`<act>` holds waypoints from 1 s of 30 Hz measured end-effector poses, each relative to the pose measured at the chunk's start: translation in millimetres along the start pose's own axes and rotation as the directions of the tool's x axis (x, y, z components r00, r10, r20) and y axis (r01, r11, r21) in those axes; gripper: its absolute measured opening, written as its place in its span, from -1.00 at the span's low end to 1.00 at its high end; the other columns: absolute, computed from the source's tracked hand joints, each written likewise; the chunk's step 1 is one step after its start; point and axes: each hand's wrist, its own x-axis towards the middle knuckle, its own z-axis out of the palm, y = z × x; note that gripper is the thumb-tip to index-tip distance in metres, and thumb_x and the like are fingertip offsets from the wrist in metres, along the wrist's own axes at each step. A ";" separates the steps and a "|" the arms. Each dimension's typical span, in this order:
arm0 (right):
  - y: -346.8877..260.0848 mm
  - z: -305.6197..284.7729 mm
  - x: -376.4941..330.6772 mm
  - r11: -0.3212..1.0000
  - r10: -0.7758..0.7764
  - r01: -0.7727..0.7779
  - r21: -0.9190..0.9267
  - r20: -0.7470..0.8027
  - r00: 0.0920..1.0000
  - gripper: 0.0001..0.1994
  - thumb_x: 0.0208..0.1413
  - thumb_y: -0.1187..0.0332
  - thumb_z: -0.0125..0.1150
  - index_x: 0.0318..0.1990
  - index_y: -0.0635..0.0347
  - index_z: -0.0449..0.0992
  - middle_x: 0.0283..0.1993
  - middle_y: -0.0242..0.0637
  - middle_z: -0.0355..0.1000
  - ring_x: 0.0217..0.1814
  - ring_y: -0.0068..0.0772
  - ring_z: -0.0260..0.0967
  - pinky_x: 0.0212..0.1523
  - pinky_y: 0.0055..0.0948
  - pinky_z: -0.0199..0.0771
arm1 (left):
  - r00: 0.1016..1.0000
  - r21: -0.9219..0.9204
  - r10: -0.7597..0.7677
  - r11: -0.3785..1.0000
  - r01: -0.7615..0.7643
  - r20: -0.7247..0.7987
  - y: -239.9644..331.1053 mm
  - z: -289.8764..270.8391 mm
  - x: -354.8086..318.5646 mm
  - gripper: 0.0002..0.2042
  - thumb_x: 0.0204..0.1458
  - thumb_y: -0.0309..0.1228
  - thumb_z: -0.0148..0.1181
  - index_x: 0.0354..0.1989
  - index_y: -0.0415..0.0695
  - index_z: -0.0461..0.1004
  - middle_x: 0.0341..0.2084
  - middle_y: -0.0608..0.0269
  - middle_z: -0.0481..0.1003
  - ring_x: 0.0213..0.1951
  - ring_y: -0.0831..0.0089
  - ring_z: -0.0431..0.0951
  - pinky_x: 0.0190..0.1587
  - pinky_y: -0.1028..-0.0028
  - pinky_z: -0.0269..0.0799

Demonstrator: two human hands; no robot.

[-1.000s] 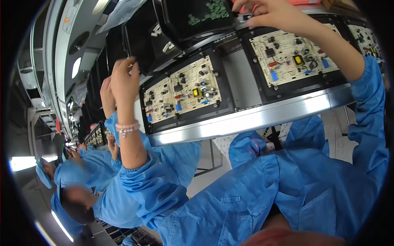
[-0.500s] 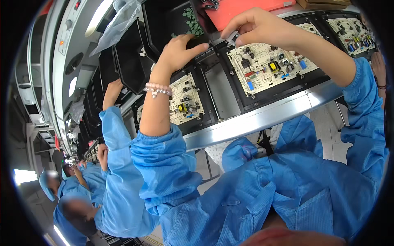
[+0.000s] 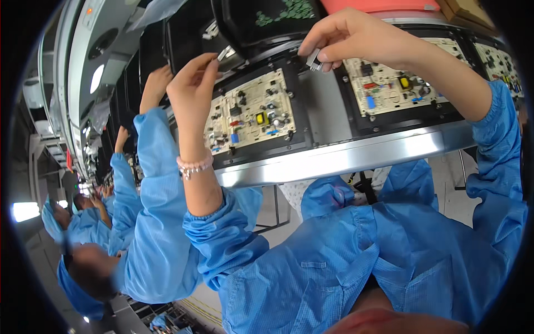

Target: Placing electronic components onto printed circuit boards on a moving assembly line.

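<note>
My right hand (image 3: 361,42) pinches a small whitish-grey connector with metal pins (image 3: 314,60) between thumb and fingertips. It hovers above the gap between two circuit boards. My left hand (image 3: 192,89), a beaded bracelet on its wrist, has thumb and fingers drawn together above the left circuit board (image 3: 253,111). A small pale part (image 3: 225,54) shows at its fingertips and appears pinched there. The right circuit board (image 3: 400,83), cream with black, yellow and blue components, lies partly under my right forearm.
Black bins stand behind the boards, one holding green disc-like parts (image 3: 286,12), another some white parts (image 3: 211,30). A red tray (image 3: 384,5) lies at the back. A metal rail (image 3: 345,155) runs along the front. Co-workers in blue sit to my left, one hand (image 3: 157,86) near mine.
My left hand has drawn back from the bins toward the left board, its fingers now together at a pale part. Boards and bins sit further right in view. The right hand still holds its connector.
</note>
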 end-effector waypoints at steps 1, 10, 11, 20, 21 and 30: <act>-0.8 5.3 9.3 1.000 -0.002 0.002 0.002 0.021 1.000 -0.72 0.12 0.46 0.12 -0.02 0.36 0.49 -0.14 -0.18 0.52 -0.21 -0.51 0.47 -0.13 -0.53 0.45 | 1.000 0.009 -0.016 1.000 0.016 -0.011 -8.6 -9.2 -12.0 -0.85 0.06 -0.58 0.15 -0.21 -0.32 0.53 -0.42 0.26 0.56 -0.43 0.59 0.56 -0.38 0.67 0.43; -16.4 87.3 126.4 0.766 -0.509 0.535 -0.357 0.172 0.843 -0.79 -0.04 0.46 0.16 -0.22 0.32 0.55 -0.27 -0.03 0.52 -0.27 -0.16 0.50 -0.23 -0.33 0.47 | 0.940 0.040 -0.201 0.975 0.221 -0.275 -58.4 -54.6 -123.6 -0.78 0.06 -0.61 0.14 -0.11 -0.30 0.51 -0.34 0.24 0.52 -0.35 0.65 0.50 -0.33 0.68 0.39; -12.7 100.0 144.7 0.714 -0.564 0.579 -0.394 0.168 0.809 -0.81 -0.06 0.46 0.18 -0.26 0.28 0.57 -0.28 -0.05 0.51 -0.32 -0.12 0.49 -0.30 -0.30 0.47 | 0.911 0.099 -0.214 0.959 0.264 -0.353 -59.7 -53.4 -130.2 -0.78 0.04 -0.62 0.16 -0.11 -0.30 0.51 -0.34 0.23 0.53 -0.33 0.65 0.50 -0.32 0.67 0.40; -40.5 159.0 197.8 0.543 -0.428 0.557 -0.628 0.364 0.827 -0.85 -0.30 0.62 0.11 -0.48 0.36 0.56 -0.52 -0.01 0.49 -0.46 -0.08 0.49 -0.45 -0.27 0.49 | 0.850 -0.089 -0.218 0.976 0.200 -0.479 -57.3 -47.9 -154.9 -0.86 0.04 -0.70 0.09 -0.22 -0.34 0.46 -0.22 0.18 0.46 -0.19 0.50 0.44 -0.12 0.55 0.36; -40.9 161.9 197.8 0.580 -0.416 0.528 -0.621 0.332 0.847 -0.85 -0.32 0.62 0.12 -0.49 0.38 0.55 -0.53 0.02 0.48 -0.45 -0.05 0.49 -0.47 -0.25 0.49 | 0.853 -0.089 -0.224 0.974 0.207 -0.472 -57.7 -47.7 -154.9 -0.86 0.04 -0.70 0.09 -0.22 -0.34 0.46 -0.22 0.18 0.46 -0.19 0.50 0.44 -0.12 0.55 0.36; -40.1 172.2 206.0 0.602 -0.300 0.459 -0.653 0.348 0.888 -0.86 -0.33 0.61 0.16 -0.49 0.41 0.54 -0.48 0.09 0.48 -0.41 0.07 0.50 -0.49 -0.14 0.52 | 0.829 -0.120 -0.276 0.961 0.250 -0.486 -53.3 -46.9 -152.1 -0.87 0.03 -0.70 0.11 -0.23 -0.34 0.47 -0.24 0.17 0.46 -0.20 0.48 0.44 -0.10 0.54 0.35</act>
